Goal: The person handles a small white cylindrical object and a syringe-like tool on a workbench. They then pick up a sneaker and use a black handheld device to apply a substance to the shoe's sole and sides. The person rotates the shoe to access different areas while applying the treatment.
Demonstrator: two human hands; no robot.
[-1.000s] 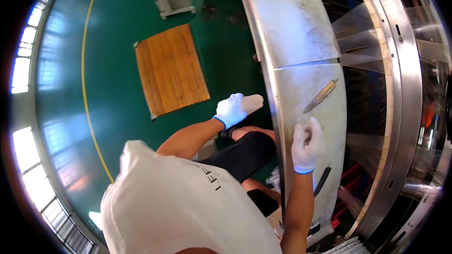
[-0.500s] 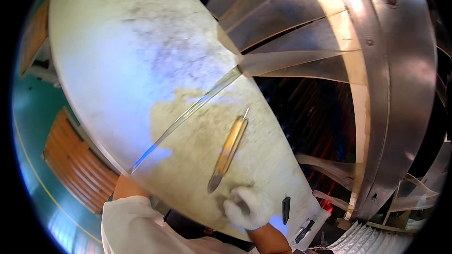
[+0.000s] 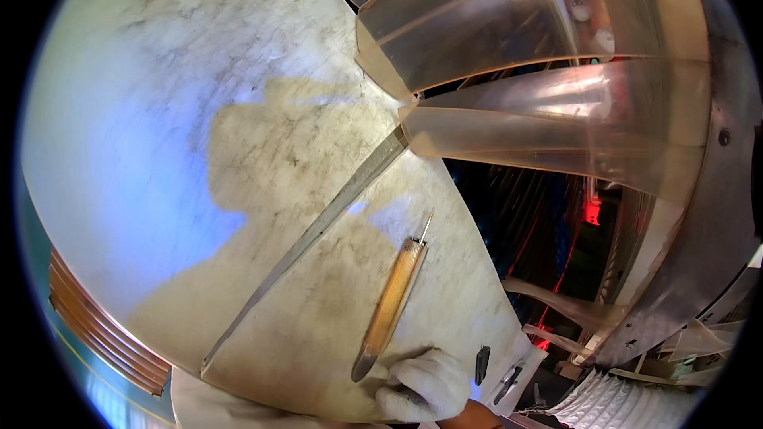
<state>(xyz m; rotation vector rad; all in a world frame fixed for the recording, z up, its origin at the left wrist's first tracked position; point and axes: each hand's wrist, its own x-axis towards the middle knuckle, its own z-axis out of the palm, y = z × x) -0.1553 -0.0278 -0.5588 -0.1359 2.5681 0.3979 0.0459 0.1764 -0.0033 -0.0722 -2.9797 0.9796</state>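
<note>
My right hand (image 3: pixel 421 385), in a white knitted glove, rests at the near edge of the pale, smudged tabletop (image 3: pixel 87 143). Its fingers are curled in and nothing shows in them. Just up and left of it lies a hand tool (image 3: pixel 393 294) with a yellow-brown handle, a thin metal pin at its far end and a short dark blade at its near end. A long grey strip (image 3: pixel 306 238) tapers diagonally across the tabletop from the right edge to the near left edge. My left hand is out of sight; only a pale sleeve (image 3: pixel 211 405) shows below the tabletop.
Translucent brownish sheets (image 3: pixel 540 103) fan out from the tabletop's right edge toward a curved metal rim (image 3: pixel 727 183). A black clip-like piece (image 3: pixel 482 365) and a dark small tool (image 3: pixel 507 381) lie right of my hand. Slatted brown boards (image 3: pixel 99 330) stand beyond the left edge.
The view has shifted closer over the tabletop. My left forearm has gone from the left edge. My right hand now sits knuckles up, near the tool's blade end. The strip looks wider and greyer.
</note>
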